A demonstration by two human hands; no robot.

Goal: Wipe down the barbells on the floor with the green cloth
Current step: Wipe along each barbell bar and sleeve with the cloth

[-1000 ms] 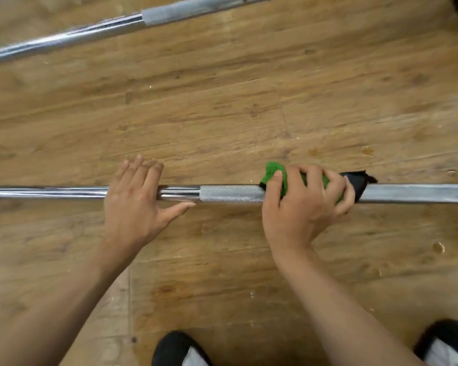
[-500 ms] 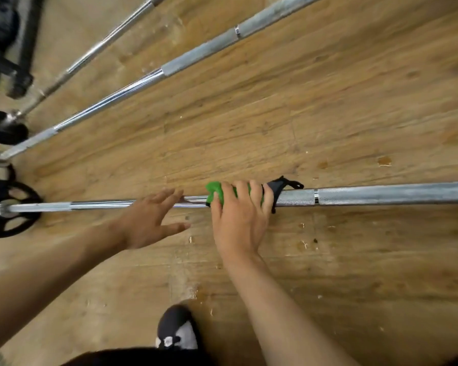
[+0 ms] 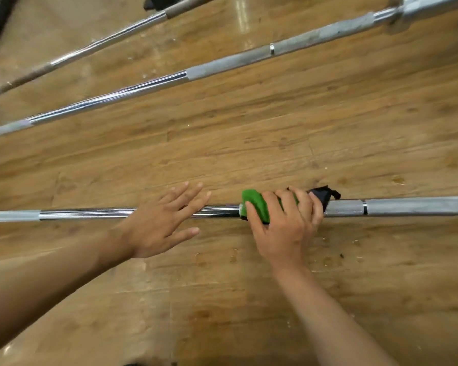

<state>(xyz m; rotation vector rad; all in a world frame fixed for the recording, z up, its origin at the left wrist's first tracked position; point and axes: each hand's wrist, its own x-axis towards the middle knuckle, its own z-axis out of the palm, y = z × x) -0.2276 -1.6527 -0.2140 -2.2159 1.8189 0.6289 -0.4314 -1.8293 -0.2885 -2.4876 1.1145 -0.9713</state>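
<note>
A steel barbell (image 3: 413, 206) lies across the wooden floor from left to right. My right hand (image 3: 286, 223) grips the green cloth (image 3: 255, 204) wrapped around the bar's shaft, near its middle; a black part of the cloth sticks out past my fingers on the right. My left hand (image 3: 160, 220) lies flat with spread, straight fingers over the smooth chrome part of the same bar, just left of the cloth. The bar is hidden under both hands.
Two more barbells lie further away: one (image 3: 222, 64) running diagonally to a thick sleeve at the top right, another (image 3: 95, 46) beyond it. The wooden floor (image 3: 249, 143) between the bars is bare, with small specks near the near bar.
The view has swung right, so the weight plates at the left are out of sight. My right hand with the cloth has slid along the bar; my left hand stays spread beside it.
</note>
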